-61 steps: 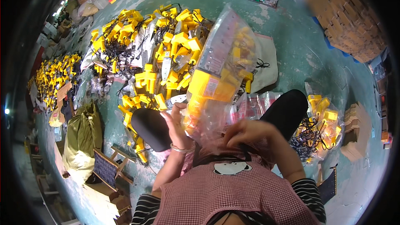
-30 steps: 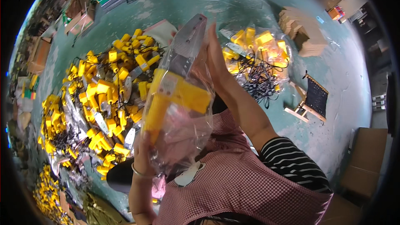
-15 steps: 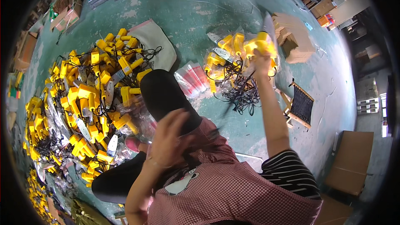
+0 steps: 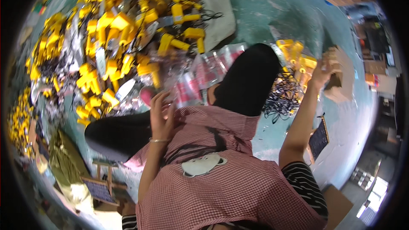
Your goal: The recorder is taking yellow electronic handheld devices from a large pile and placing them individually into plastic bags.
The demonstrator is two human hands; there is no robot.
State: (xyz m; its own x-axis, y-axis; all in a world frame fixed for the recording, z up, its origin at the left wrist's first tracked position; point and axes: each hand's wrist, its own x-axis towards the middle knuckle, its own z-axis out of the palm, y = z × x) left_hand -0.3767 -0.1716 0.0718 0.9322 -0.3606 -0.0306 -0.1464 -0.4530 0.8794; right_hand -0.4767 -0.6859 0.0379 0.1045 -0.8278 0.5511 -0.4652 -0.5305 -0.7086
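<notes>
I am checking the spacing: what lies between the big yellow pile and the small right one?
In the head view, reddish bags and the right knee.

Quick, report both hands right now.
Left hand: open, fingers loosely bent, nothing seen in it.
Right hand: blurred, near the yellow tools and folded cardboard; its grip cannot be told.

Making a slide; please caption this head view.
Right hand extended beside yellow devices and black cables; left hand near plastic bags.

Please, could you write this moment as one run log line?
left hand: open, near plastic bags | right hand: near yellow items and cardboard, grip unclear | large yellow pile: front left
</notes>
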